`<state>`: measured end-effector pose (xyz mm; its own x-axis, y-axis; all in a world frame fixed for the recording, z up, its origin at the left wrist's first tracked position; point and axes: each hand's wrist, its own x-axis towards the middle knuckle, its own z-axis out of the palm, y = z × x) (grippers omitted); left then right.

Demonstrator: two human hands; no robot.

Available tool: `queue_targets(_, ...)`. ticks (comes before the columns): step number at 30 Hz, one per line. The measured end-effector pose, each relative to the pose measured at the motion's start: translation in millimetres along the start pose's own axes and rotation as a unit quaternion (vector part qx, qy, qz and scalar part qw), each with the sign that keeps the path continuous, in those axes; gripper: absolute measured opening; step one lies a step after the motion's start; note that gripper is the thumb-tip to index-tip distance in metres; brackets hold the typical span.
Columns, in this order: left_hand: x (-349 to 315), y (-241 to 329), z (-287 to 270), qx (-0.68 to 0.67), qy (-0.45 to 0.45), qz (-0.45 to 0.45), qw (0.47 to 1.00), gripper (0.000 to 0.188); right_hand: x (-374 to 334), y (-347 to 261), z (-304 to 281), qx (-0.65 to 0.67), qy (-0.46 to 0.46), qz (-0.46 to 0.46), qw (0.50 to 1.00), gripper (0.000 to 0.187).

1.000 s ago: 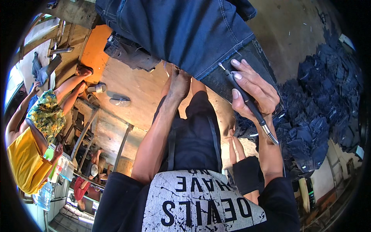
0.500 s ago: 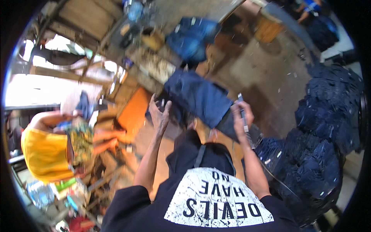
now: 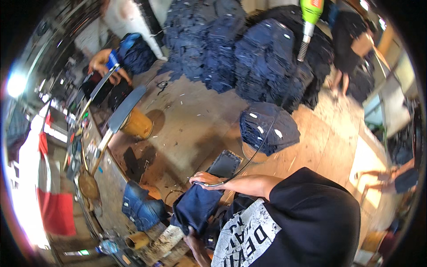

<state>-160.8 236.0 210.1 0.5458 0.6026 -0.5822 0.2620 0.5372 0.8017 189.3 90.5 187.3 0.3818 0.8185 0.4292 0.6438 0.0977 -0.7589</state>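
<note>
Grip (image 3: 203, 178) — right, palm-down — over denim (image 3: 193, 207)

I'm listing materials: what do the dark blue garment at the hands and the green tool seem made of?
The garment looks like matte cloth, perhaps denim, from its soft folds. The green tool seems smooth plastic, from its even colour; its shiny silvery end looks like metal.

Right grip (image 3: 204, 179): room to pass ahead over open floor (image 3: 191, 120). To its right, cable (image 3: 256, 154) arcs up across a cloth stack (image 3: 290, 128). Dark cloth (image 3: 195, 205) fills the gap to left grip (image 3: 192, 237). Jeans (image 3: 143, 208) obstruct ahead-left of left grip; plank (image 3: 168, 242) just beside it.
</note>
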Motion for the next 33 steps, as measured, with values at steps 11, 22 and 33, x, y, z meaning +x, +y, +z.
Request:
queue_targets(11, 110, 92, 136, 0.422, 0.079, 0.123, 0.895, 0.044, -68, 55, -146, -0.086, 0.124, -0.01, 0.989, 0.036)
queue_targets(22, 0, -149, 475, 0.157, -0.094, 0.044, 0.982, 0.071, -228, 73, -351, -0.181, 0.333, 0.289, 0.879, 0.026)
queue_targets(33, -26, -131, 274, 0.336, 0.02, 0.205, 0.919, 0.027, -254, -12, -220, -0.09, 0.155, 0.254, 0.95, 0.023)
